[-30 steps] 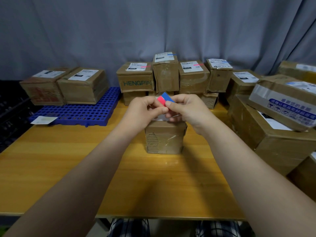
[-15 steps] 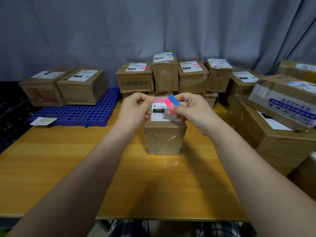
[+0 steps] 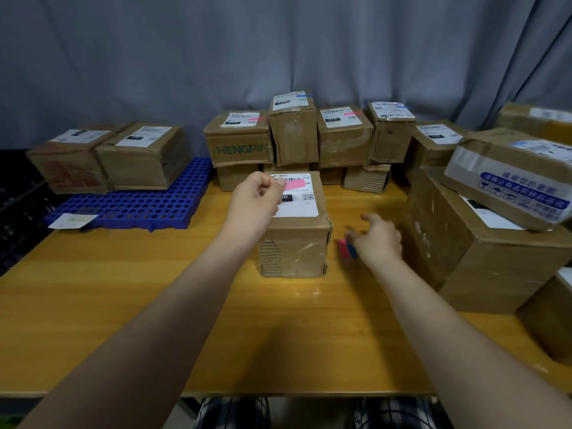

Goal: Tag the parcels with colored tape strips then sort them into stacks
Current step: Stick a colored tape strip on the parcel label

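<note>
A small brown parcel (image 3: pixel 294 243) stands on the middle of the wooden table (image 3: pixel 139 305), with a white shipping label (image 3: pixel 298 204) on top. My left hand (image 3: pixel 255 202) pinches the left end of a pink tape strip (image 3: pixel 294 184), which lies across the label's upper part. My right hand (image 3: pixel 379 239) is low beside the parcel's right side, blurred. A pink and blue tape pad (image 3: pixel 347 249) sits at its fingers just above the table. Whether the fingers grip the pad is unclear.
Several labelled parcels (image 3: pixel 294 134) stand in a row at the back, some with pink or blue strips. Two boxes (image 3: pixel 142 156) sit on a blue plastic pallet (image 3: pixel 139 205) at the left, with a paper slip (image 3: pixel 72 220) in front. Big cartons (image 3: pixel 483 243) crowd the right.
The pink strip has come off the pad and now lies over the label, held by my left hand. My right hand has carried the pad down and right, beside the parcel.
</note>
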Tool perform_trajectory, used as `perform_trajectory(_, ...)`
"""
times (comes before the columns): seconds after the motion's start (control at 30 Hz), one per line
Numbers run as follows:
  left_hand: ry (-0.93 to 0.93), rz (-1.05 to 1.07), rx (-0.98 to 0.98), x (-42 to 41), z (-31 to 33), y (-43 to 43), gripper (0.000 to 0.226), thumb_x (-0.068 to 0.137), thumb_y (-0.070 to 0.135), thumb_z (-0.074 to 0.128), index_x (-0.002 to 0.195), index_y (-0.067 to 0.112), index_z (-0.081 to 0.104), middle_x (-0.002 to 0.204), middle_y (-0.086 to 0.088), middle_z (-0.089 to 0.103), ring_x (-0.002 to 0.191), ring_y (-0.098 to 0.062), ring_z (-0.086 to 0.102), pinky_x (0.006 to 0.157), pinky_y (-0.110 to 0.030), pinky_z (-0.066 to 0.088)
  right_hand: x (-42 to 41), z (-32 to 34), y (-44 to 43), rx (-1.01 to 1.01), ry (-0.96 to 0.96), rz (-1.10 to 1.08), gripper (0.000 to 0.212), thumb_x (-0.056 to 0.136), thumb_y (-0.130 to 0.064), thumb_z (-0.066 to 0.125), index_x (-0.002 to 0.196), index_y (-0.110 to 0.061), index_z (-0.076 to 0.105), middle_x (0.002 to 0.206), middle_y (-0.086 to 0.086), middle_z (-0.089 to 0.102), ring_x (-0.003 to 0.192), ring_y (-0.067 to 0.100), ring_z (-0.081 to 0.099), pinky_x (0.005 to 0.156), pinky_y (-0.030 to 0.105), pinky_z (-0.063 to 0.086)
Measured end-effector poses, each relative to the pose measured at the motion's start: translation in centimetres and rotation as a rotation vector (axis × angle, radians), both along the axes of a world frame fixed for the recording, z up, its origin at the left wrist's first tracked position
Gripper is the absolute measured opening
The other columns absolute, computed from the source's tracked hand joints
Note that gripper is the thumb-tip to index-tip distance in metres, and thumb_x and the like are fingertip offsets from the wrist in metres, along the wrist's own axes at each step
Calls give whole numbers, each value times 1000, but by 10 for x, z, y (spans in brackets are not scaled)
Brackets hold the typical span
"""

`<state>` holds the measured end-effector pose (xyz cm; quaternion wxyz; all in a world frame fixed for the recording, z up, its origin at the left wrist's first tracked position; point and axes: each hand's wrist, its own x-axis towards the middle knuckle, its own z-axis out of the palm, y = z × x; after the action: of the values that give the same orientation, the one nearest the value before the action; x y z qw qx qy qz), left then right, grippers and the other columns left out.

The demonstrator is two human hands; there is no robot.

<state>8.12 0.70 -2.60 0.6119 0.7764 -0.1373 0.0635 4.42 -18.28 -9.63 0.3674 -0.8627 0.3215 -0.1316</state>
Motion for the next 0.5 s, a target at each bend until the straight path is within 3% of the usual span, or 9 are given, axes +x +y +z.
perform_trajectory(0.07, 13, -2, 3, 1, 1, -3, 22, 96, 26, 52, 76, 16, 51, 68, 2, 54, 62, -7, 50, 57, -10, 41, -3, 18, 6, -169, -327, 52, 33, 90, -27, 63, 123, -24, 59, 130, 4, 49, 126, 22, 41, 105, 37, 36)
perform_trajectory(0.13, 30, -7, 1, 2, 4, -7, 21, 97, 24, 49, 79, 13, 50, 68, 1, 52, 62, -8, 48, 58, -13, 41, -4, 43, 18, -297, -693, 205, 21, 87, -22, 66, 107, -18, 66, 114, 5, 53, 113, 19, 45, 95, 30, 36)
perform_trajectory(0.17, 42, -18, -13, 2, 6, -9, 20, 98, 22, 49, 80, 12, 50, 68, 1, 51, 62, -9, 47, 59, -14, 42, -2, 53, 24, -396, -789, 287, 18, 84, -21, 67, 101, -16, 68, 106, 5, 55, 104, 18, 46, 88, 29, 35)
perform_trajectory(0.33, 105, -59, -49, 5, 13, -19, 24, 96, 18, 47, 72, 19, 48, 67, 2, 48, 63, -11, 46, 65, -27, 40, 6, 68, 48, -775, -718, 484, 21, 67, -20, 68, 88, -16, 64, 95, 4, 54, 93, 18, 39, 76, 27, 18)
perform_trajectory(0.5, 118, -67, -27, 7, 15, -23, 27, 97, 19, 45, 70, 18, 44, 66, 1, 46, 61, -12, 42, 66, -32, 36, 18, 73, 51, -884, -719, 430, 13, 73, -20, 68, 83, -13, 63, 87, 7, 55, 82, 28, 51, 72, 36, 33)
